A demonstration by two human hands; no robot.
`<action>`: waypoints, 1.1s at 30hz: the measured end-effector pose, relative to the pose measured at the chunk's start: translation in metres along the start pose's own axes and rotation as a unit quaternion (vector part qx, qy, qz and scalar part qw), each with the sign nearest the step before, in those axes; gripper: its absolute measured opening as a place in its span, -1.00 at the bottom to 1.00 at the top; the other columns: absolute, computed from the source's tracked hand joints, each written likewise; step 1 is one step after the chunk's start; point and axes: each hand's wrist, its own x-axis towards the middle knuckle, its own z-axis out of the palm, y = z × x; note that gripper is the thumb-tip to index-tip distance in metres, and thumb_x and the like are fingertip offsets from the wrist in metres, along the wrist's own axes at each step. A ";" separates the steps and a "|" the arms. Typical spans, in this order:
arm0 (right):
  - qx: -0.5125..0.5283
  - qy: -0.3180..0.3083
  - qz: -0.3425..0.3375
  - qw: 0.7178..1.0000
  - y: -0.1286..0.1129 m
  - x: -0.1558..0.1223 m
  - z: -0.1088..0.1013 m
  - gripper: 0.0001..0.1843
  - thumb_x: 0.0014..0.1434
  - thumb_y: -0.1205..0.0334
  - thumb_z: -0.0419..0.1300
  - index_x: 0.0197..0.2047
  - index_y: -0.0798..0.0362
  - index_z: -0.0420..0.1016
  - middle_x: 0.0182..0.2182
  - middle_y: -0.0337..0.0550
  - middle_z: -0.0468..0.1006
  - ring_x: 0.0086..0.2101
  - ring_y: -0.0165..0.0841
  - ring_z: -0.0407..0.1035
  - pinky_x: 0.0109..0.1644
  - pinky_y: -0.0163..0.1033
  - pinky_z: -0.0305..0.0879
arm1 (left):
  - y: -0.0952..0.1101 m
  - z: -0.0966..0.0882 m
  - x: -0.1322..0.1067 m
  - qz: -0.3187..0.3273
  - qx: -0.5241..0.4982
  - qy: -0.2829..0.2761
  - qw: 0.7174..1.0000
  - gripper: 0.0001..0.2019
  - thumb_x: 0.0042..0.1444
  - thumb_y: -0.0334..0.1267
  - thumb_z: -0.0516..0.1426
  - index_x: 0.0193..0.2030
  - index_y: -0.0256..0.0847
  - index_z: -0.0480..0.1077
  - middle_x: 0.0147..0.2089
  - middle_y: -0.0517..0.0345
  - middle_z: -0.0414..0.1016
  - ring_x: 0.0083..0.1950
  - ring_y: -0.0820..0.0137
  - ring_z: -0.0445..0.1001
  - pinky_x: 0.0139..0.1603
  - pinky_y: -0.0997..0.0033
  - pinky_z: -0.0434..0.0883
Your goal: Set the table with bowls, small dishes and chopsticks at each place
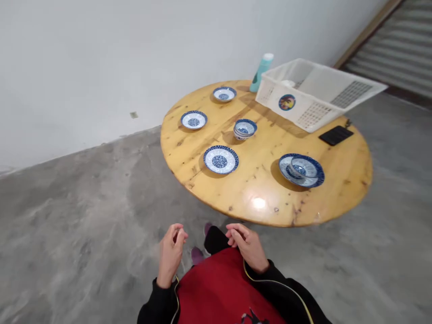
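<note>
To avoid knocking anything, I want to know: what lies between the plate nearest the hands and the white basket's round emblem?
The stacked blue-and-white bowls stand there, on the wooden table, as the head view shows.

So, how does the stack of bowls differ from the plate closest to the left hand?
The stack of bowls is taller and narrower; the plate is shallower and wider. The bowls sit one inside another, while the plate lies alone. The stack is nearer the basket; the plate is nearer the left hand. Both are white with blue patterns.
</note>
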 end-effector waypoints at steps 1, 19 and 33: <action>0.000 0.012 0.000 1.000 -0.002 0.005 0.003 -0.55 0.12 -0.17 0.24 -0.25 0.09 0.56 -0.49 -0.15 0.57 -0.57 -0.40 0.43 -0.51 -0.31 0.37 | 0.003 0.002 0.011 0.007 0.002 -0.018 1.000 -0.65 0.18 0.05 0.03 -0.13 -0.19 0.38 -0.36 0.12 0.56 -0.33 0.31 0.52 -0.19 0.29 0.44; 0.090 0.085 -0.017 0.992 -0.075 0.189 0.108 -0.71 0.18 0.00 0.15 -0.22 0.04 0.50 -0.46 -0.19 0.55 -0.55 -0.38 0.45 -0.44 -0.27 0.39 | 0.083 -0.032 0.234 0.065 0.093 -0.148 0.982 -0.66 0.20 0.05 0.07 -0.13 -0.17 0.42 -0.35 0.11 0.57 -0.33 0.30 0.56 -0.21 0.33 0.51; 0.091 0.281 0.009 0.955 -0.098 0.244 0.120 -0.65 0.21 -0.07 0.16 -0.21 0.05 0.54 -0.45 -0.16 0.56 -0.55 -0.36 0.46 -0.43 -0.26 0.40 | 0.137 0.010 0.368 0.122 0.123 -0.364 0.915 -0.70 0.30 0.01 0.03 -0.07 -0.16 0.39 -0.31 0.12 0.58 -0.25 0.33 0.58 -0.17 0.38 0.46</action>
